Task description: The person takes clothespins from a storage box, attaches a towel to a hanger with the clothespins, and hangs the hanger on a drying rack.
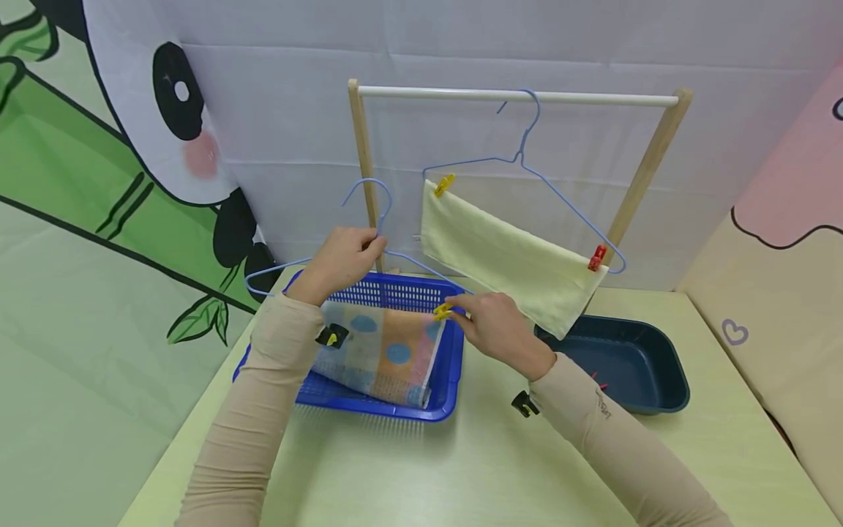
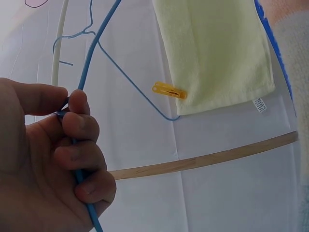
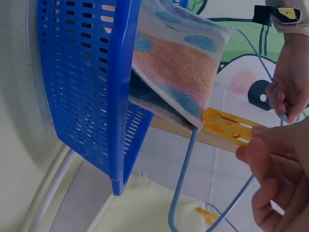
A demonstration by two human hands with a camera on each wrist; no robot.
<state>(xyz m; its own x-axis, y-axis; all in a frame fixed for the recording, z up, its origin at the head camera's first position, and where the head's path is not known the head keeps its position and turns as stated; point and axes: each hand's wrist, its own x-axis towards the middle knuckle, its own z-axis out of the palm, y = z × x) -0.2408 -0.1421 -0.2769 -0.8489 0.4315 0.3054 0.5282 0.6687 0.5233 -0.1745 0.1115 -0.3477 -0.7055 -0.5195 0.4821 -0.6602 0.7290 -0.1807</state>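
Observation:
My left hand (image 1: 344, 260) grips a blue wire hanger (image 1: 421, 265) just below its hook, with the fingers curled round the wire in the left wrist view. Between thumb and fingers my right hand (image 1: 500, 329) pinches a yellow clothespin (image 3: 227, 126). The clothespin's far end meets the upper corner of a patterned towel (image 3: 183, 63) beside the hanger's end. That towel, with blue dots on grey and orange, hangs in front of or within the blue basket (image 1: 451, 391); which one is unclear.
A wooden rack with a white bar (image 1: 593, 97) stands behind. From it hangs another blue hanger (image 1: 566, 197) with a pale yellow towel (image 1: 507, 249), clipped by yellow (image 1: 444, 184) and red (image 1: 597, 258) clothespins. A dark tray (image 1: 672, 366) with red pieces sits at the right.

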